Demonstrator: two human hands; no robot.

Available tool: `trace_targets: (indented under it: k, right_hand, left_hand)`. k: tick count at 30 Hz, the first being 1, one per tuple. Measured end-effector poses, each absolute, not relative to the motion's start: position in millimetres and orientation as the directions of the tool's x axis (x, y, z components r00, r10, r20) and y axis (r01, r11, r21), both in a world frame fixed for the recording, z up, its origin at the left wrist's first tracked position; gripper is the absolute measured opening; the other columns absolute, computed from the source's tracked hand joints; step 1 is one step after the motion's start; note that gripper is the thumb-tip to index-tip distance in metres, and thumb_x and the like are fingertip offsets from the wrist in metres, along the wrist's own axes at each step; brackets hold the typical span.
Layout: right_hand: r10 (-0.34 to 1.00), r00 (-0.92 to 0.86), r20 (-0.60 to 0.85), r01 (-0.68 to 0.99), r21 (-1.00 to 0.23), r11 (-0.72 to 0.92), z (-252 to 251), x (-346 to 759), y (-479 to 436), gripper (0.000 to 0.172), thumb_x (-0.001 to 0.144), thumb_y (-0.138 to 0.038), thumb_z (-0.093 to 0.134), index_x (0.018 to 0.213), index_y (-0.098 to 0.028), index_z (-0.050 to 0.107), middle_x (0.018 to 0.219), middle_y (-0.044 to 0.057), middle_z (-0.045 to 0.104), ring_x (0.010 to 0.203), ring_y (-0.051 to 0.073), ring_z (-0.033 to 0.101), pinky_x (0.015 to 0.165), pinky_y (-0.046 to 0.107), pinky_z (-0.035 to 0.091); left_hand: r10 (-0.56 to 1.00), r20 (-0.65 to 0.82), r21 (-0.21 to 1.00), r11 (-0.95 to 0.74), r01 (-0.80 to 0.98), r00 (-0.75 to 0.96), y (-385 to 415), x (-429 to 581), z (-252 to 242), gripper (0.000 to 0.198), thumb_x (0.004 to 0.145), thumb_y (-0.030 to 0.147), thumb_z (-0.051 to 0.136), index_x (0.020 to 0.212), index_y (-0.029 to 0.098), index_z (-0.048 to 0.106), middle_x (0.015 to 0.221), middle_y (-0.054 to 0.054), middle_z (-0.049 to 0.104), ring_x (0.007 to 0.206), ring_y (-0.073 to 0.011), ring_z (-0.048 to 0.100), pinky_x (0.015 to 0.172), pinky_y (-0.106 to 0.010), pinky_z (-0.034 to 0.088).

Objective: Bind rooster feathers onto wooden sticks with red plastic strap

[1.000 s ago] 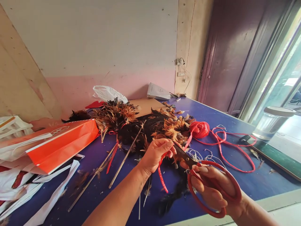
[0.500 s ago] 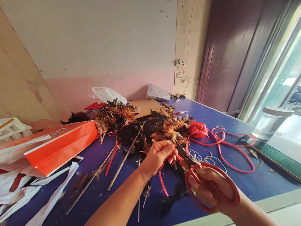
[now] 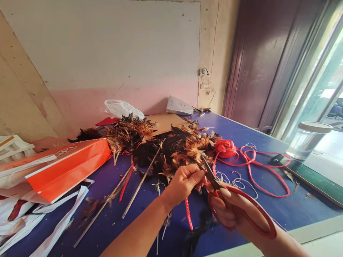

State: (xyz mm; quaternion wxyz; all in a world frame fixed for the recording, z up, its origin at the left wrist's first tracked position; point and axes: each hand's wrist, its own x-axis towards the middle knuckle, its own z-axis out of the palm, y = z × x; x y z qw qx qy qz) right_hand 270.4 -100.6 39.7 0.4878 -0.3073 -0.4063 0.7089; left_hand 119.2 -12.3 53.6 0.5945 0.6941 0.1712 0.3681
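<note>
My left hand is closed in a pinch on a red plastic cord, whose loose end hangs below the fingers. My right hand grips red-handled scissors by their loops. The blades stand parted right beside my left fingertips, close to the cord; whether they touch it is hidden. Brown and black feathers lie in a heap just beyond both hands. Behind the right hand, a ball of the same red cord trails loops over the blue table.
An orange paper bag and white straps lie at left. Thin sticks rest before a tied feather bundle. White string lies tangled near the scissors. At right stand a clear jar and a green board.
The scissor blades have spread apart, and the right hand's loops have opened wider. My left hand has shifted slightly right and down, still pinching the red cord.
</note>
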Motion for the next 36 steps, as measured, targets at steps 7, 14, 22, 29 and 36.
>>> trace_targets:
  k: [7,14,22,29,36]
  right_hand:
    - [0.977,-0.204,-0.065,-0.380,-0.914,-0.140,36.2,263.5,-101.5,0.039,0.073,-0.049,0.062,0.068,-0.020,0.037,0.048,-0.010,0.027,0.035,0.002,0.016,0.032,0.017,0.012]
    - [0.949,-0.307,-0.076,-0.491,-0.841,-0.227,46.4,264.2,-95.6,0.037,0.070,-0.048,0.065,0.074,-0.017,0.045,0.057,-0.005,0.038,0.044,0.004,0.028,0.041,0.019,0.022]
    - [0.956,-0.283,-0.082,-0.490,-0.844,-0.218,42.3,261.8,-91.9,0.037,0.074,-0.047,0.061,0.065,-0.017,0.042,0.052,-0.006,0.033,0.041,0.003,0.021,0.039,0.019,0.015]
    - [0.938,-0.336,-0.090,-0.554,-0.786,-0.274,48.2,263.4,-86.8,0.030,0.074,-0.043,0.061,0.081,-0.017,0.048,0.059,-0.006,0.035,0.044,0.004,0.025,0.042,0.018,0.019]
    - [0.972,-0.206,-0.117,-0.573,-0.790,-0.216,48.2,251.7,-94.2,0.033,0.069,-0.041,0.067,0.074,-0.017,0.046,0.052,-0.008,0.031,0.041,0.001,0.015,0.038,0.017,0.010]
  left_hand:
    - [0.675,0.309,0.951,-0.204,-0.233,0.670,-13.6,120.6,52.4,0.034,0.083,0.042,0.051,0.064,0.014,0.058,0.060,-0.002,0.055,0.053,-0.0097,0.044,0.054,-0.025,0.034]
    - [0.690,0.290,0.956,-0.184,-0.227,0.663,-12.7,120.6,53.1,0.033,0.081,0.042,0.054,0.063,0.014,0.056,0.062,-0.002,0.057,0.052,-0.0089,0.043,0.053,-0.023,0.035]
    - [0.690,0.280,0.960,-0.201,-0.196,0.667,-10.1,117.6,54.4,0.035,0.080,0.046,0.054,0.063,0.015,0.056,0.061,-0.003,0.058,0.053,-0.0101,0.042,0.055,-0.024,0.034]
    - [0.724,0.292,0.956,-0.196,-0.220,0.625,-8.5,120.0,53.1,0.037,0.082,0.047,0.050,0.062,0.016,0.052,0.060,-0.001,0.054,0.050,-0.0085,0.036,0.050,-0.024,0.028]
    - [0.726,0.339,0.940,-0.242,-0.239,0.598,-4.6,115.0,57.2,0.037,0.082,0.043,0.051,0.057,0.015,0.052,0.054,0.003,0.038,0.053,-0.0090,0.031,0.052,-0.024,0.025]
